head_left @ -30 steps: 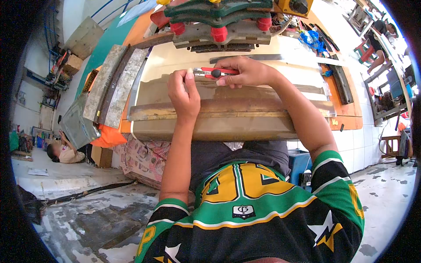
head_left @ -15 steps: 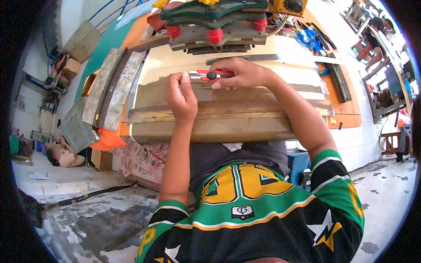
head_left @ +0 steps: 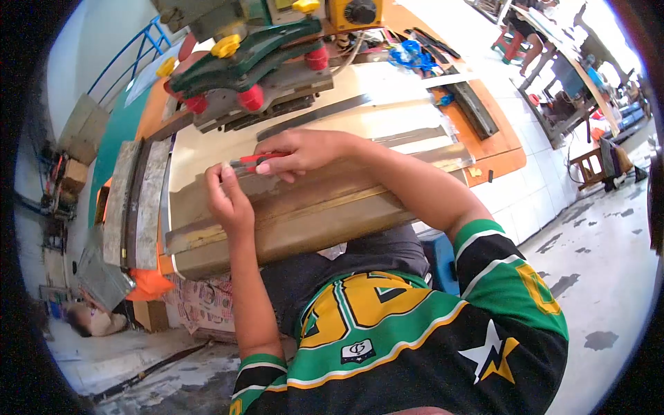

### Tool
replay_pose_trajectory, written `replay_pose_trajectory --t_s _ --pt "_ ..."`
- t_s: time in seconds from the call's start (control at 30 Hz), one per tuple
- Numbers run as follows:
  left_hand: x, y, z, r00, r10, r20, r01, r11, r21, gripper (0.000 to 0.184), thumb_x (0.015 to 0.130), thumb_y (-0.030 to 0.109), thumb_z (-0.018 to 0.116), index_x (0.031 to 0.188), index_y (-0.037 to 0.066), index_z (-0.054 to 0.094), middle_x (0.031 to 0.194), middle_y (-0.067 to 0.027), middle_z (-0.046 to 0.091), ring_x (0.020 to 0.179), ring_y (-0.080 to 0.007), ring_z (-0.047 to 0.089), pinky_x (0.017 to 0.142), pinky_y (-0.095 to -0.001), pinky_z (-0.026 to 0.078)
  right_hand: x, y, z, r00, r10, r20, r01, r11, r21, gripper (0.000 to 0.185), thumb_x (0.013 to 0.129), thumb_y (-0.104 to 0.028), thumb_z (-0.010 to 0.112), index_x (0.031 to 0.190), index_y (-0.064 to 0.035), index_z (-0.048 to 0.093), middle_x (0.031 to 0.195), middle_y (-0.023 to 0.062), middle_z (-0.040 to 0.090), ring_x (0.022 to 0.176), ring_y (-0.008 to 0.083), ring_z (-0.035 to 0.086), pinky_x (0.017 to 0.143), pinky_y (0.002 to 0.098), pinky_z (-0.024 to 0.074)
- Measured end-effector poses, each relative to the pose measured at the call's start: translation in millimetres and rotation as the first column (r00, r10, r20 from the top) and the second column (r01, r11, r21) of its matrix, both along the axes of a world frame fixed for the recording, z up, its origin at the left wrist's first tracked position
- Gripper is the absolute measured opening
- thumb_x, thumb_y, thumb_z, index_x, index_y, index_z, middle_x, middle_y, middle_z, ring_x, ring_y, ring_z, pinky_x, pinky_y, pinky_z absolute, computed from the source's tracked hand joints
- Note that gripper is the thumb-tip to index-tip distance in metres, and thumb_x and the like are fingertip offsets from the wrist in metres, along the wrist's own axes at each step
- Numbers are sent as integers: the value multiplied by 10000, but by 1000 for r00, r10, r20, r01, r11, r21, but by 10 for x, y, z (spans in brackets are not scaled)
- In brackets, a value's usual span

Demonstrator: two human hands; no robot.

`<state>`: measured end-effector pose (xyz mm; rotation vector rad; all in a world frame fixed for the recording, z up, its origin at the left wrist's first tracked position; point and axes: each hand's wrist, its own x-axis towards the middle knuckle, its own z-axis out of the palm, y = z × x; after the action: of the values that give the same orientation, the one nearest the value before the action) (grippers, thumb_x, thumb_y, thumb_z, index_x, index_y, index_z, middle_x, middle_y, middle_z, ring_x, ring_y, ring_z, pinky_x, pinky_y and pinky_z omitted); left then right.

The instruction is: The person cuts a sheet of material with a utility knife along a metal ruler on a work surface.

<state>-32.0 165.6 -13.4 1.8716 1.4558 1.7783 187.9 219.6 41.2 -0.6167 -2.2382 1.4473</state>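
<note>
A red utility knife (head_left: 259, 160) is held above the work surface, its metal end pointing left. My right hand (head_left: 308, 149) grips its body, fingers wrapped round it. At the knife's left end my left hand (head_left: 232, 199) is closed, thumb and fingers pinching around the tip; the fingers hide exactly what they press on. Beneath both hands lies a pale sheet (head_left: 197, 152) with brown strips across it. A long brown bar (head_left: 297, 209) runs along the near side. Behind my right hand lies a dark flat metal strip (head_left: 315, 116).
A green press head (head_left: 252, 59) with red cylinders and yellow knobs overhangs the far side. Grey metal bars (head_left: 123, 200) lie at the left, a dark bar (head_left: 474, 111) and a blue plastic bag (head_left: 411, 55) at the right. Other people are in the background.
The view has turned and shifted, so the bench now looks tilted. Both hands stay together on the utility knife, which appears lower and further left.
</note>
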Motion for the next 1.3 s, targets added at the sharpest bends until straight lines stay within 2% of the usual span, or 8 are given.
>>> replay_pose_trajectory --t_s 0.3,0.37,0.47,0.7,0.9,1.0,1.07,1.3 --pt "-33 27 33 987 74 -145 -65 996 65 270 1101 245 551 1032 -9 607 889 -143 637 822 -292 610 776 -402 494 -103 95 -228 992 57 -109 -42 989 139 375 1097 -369 584 1195 -8 619 834 64 665 742 143 641 686 324 527" --pt "-23 7 35 989 77 -126 -72 996 43 268 1101 243 552 1031 -10 607 892 -143 637 824 -296 610 779 -402 494 -132 49 -268 987 61 -152 -69 996 -48 333 1105 -317 572 1209 -1 571 891 81 678 770 156 656 695 332 538" --pt "-16 -10 26 992 79 -101 -76 997 33 257 1098 234 556 1031 -8 608 902 -143 639 828 -299 610 787 -399 497 -125 -47 -156 995 42 -94 -48 997 -62 301 1111 -288 559 1225 -11 541 883 72 681 755 155 646 682 333 534" --pt "-30 -17 53 980 117 -159 -99 988 114 213 1088 209 574 1027 7 610 923 -136 641 833 -294 611 802 -392 501 -100 -38 -89 999 45 -16 -44 997 62 318 1126 -326 522 1217 -25 570 848 42 647 705 146 599 635 321 497" --pt "-29 -25 40 992 79 -96 -73 995 60 228 1089 218 573 1007 6 598 917 -139 632 853 -293 613 803 -397 497 -157 -42 -201 998 46 -44 -47 999 -17 402 1139 -384 478 1227 -13 604 810 43 614 702 159 596 647 345 484" --pt "-38 -7 21 993 88 -77 -85 996 39 230 1088 218 573 1006 5 596 914 -140 628 852 -294 610 803 -397 496 -202 -45 -221 990 14 -139 17 975 220 410 1130 -399 497 1207 -10 604 777 71 610 699 207 605 664 393 490" --pt "-63 25 -14 992 106 -64 -103 994 42 230 1088 218 572 1007 4 596 912 -140 626 849 -295 607 803 -396 495 -233 -78 -188 993 -114 -7 111 949 294 456 1103 -412 527 1271 6 595 925 248 702 862 406 714 787 494 537" --pt "-44 35 -40 991 132 -29 -131 991 26 214 1076 209 593 1029 1 611 912 -149 630 830 -317 607 790 -404 502 -317 -171 -245 978 -205 -39 201 873 444 369 1096 -376 532 1172 -17 574 854 279 675 870 497 675 761 584 495"
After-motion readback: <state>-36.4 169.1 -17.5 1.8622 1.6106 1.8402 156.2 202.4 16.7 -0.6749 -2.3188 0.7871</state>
